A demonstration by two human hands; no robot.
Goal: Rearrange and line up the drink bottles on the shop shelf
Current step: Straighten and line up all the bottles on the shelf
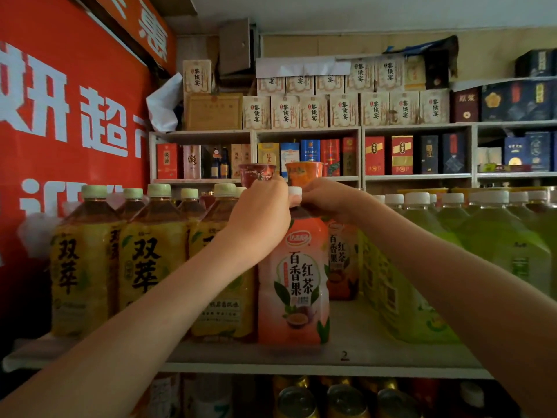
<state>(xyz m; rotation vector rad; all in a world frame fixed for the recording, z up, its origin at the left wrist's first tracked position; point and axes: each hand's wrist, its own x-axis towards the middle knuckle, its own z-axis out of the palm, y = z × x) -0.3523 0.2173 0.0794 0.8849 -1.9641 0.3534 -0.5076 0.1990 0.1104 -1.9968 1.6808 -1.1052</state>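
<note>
Gripping pink bottle (294, 282) at neck | left hand (265, 203), right hand (327, 197) both curled round it | neck hidden

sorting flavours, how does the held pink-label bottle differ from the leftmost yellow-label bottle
Cap: white on the pink-label bottle, pale green on the leftmost yellow-label bottle. The left hand and right hand grip the pink-label bottle's top; the yellow-label one stands untouched. Both are upright on the shelf.
</note>
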